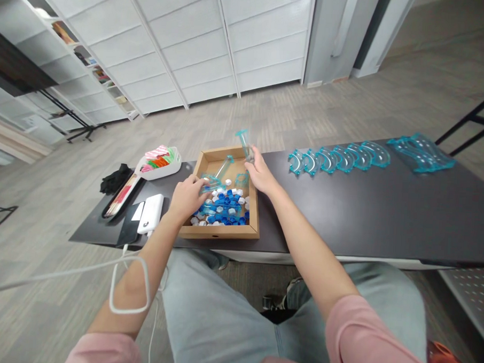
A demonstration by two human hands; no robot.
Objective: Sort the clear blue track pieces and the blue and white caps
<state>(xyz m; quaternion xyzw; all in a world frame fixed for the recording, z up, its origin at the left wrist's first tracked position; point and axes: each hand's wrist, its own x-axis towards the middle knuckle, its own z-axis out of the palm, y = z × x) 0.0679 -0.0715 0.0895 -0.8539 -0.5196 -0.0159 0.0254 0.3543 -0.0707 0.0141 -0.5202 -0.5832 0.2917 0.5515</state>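
Observation:
A cardboard box (254, 225) sits on the dark table in front of me. My right hand (261, 173) is closed on a clear plastic piece with teal ends (244, 139), held upright above the box's far right corner. Inside the box, my left hand (188, 196) has its fingers curled onto a clear teal-edged plastic piece (213, 183); its fingertips are partly hidden. Another clear tube-like piece (223, 169) leans behind it. Blue and white plastic caps (225, 202) fill the near part of the box, with a clear blue piece among them.
Several curved clear teal track pieces (331, 159) form a row on the right, before larger teal pieces (422, 153). On the left are a white basket (162, 171) of colourful items, a black tray (121, 197), a white power bank (151, 214) and a white cable (81, 268).

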